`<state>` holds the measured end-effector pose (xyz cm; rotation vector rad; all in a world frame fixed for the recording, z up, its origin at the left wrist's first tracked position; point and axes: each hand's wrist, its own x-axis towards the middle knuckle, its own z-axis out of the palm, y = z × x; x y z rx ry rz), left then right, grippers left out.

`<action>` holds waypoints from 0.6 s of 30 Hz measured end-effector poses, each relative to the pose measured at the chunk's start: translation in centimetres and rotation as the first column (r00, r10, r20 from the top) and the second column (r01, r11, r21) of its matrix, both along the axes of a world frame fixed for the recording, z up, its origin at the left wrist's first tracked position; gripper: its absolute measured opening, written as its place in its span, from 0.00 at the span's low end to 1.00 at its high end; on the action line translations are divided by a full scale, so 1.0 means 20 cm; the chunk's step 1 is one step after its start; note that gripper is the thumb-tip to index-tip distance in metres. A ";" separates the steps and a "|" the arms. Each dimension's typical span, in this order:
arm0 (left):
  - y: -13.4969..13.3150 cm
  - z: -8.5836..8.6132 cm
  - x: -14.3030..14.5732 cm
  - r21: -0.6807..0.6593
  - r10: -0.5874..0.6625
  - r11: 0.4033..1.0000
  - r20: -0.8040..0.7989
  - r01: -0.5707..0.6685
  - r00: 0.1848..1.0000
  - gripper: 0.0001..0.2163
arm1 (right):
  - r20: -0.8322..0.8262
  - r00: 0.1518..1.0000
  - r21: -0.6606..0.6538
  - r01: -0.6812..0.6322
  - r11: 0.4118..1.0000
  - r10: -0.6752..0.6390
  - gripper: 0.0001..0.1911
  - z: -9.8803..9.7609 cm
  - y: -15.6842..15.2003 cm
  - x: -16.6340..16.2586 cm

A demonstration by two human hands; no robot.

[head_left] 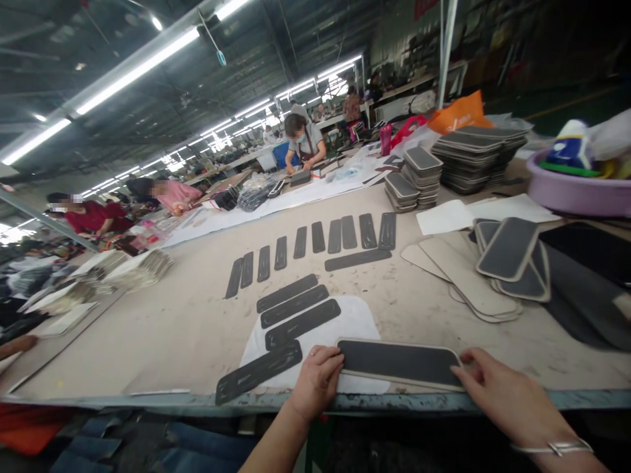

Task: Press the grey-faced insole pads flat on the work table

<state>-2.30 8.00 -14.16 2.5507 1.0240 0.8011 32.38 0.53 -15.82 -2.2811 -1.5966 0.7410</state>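
A long dark panel with a pale border and rounded corners (399,362) lies at the table's front edge, partly over a white sheet (365,322). My left hand (318,381) grips its left end, fingers closed on the edge. At the opposite end my right hand (497,387) pinches the corner between thumb and fingers. Just left of my left hand rests a glossy black strip (259,371), with several similar strips (300,322) behind it. Farther back, a row of short black strips (318,237) runs across the table.
Loose bordered panels (510,249) overlap pale blank pieces (463,276) on the right. Behind them stand stacked panels (473,157) and a purple basin (576,187). Pale stacks (138,268) sit at left. A co-worker (305,144) works farther along; another person's hand (20,345) shows at the left edge.
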 end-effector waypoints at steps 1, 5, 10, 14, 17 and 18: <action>0.00 0.00 0.00 -0.003 -0.003 1.000 -0.006 0.003 1.000 0.12 | 0.070 0.998 0.017 -0.008 1.000 0.007 0.16 0.03 -0.01 -0.02; 0.01 0.00 0.00 -0.001 -0.017 1.000 -0.039 0.017 0.999 0.12 | 0.320 0.947 0.352 -0.092 0.932 -0.027 0.19 0.17 -0.04 -0.18; 0.03 0.00 0.01 0.055 -0.044 0.997 -0.066 0.048 0.997 0.11 | 0.311 0.898 0.468 -0.429 0.773 0.310 0.28 0.24 0.01 -0.58; 0.04 0.01 0.02 0.073 -0.069 0.994 -0.094 0.076 0.993 0.11 | 0.167 0.818 0.410 -0.565 0.716 0.550 0.40 0.14 0.08 -0.83; 0.04 0.01 0.02 0.096 -0.052 0.993 -0.093 0.061 0.994 0.10 | 0.117 0.836 0.341 -0.541 0.769 0.537 0.42 0.07 0.11 -0.81; 0.04 0.01 0.02 0.096 -0.045 0.994 -0.091 0.053 0.995 0.10 | 0.119 0.846 0.317 -0.528 0.788 0.519 0.42 0.05 0.10 -0.76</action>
